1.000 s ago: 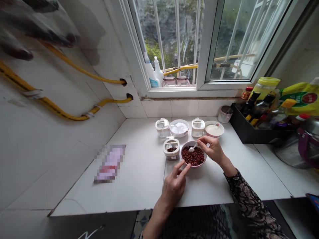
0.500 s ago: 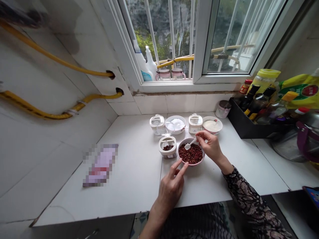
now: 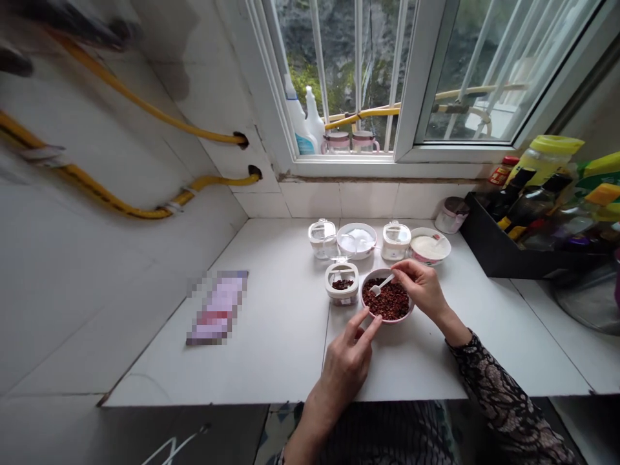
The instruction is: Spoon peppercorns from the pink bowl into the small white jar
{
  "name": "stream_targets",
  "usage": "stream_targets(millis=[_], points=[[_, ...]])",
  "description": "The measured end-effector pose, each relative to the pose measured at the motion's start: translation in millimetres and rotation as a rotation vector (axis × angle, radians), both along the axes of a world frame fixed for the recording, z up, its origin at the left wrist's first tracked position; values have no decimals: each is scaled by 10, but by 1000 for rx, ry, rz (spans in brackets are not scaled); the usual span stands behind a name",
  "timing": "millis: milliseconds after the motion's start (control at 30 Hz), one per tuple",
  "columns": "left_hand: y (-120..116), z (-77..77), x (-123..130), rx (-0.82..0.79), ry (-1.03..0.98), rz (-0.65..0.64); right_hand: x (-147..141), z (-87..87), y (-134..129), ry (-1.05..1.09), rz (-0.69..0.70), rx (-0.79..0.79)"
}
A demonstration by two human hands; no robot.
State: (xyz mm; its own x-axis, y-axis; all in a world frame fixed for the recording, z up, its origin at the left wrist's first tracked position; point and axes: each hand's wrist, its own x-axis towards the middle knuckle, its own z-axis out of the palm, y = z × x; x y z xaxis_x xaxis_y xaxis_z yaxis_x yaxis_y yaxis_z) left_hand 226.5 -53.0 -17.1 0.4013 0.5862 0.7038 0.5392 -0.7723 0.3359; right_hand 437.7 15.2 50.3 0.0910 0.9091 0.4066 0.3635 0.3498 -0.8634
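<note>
A pink bowl (image 3: 407, 314) full of dark red peppercorns stands on the white counter (image 3: 271, 342). My right hand (image 3: 423, 287) holds a small white spoon (image 3: 381, 285) whose tip dips into the peppercorns at the bowl's far side. My left hand (image 3: 349, 361) rests on the counter, two fingertips touching the bowl's near left rim. Just left of the bowl is a small clear jar (image 3: 341, 283) with a few peppercorns inside and its lid flipped up.
Behind stand two more small jars (image 3: 322, 237) (image 3: 396, 240) and two bowls of white powder (image 3: 356, 239) (image 3: 430, 246). A black tray of sauce bottles (image 3: 504, 255) fills the right. A flat packet (image 3: 217, 307) lies at left. Yellow hoses run along the left wall.
The spoon has dipped from just above the bowl's rim into the peppercorns. My left hand keeps its place at the bowl; only the camera has shifted.
</note>
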Motion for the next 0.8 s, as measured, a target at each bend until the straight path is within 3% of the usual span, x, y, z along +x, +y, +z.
stream_targets(millis=[667, 800], points=[[-7, 3, -11, -20, 12, 4, 91, 30, 67, 198, -51, -136], [-8, 5, -12, -22, 16, 4, 79, 35, 58, 151, -46, -86]])
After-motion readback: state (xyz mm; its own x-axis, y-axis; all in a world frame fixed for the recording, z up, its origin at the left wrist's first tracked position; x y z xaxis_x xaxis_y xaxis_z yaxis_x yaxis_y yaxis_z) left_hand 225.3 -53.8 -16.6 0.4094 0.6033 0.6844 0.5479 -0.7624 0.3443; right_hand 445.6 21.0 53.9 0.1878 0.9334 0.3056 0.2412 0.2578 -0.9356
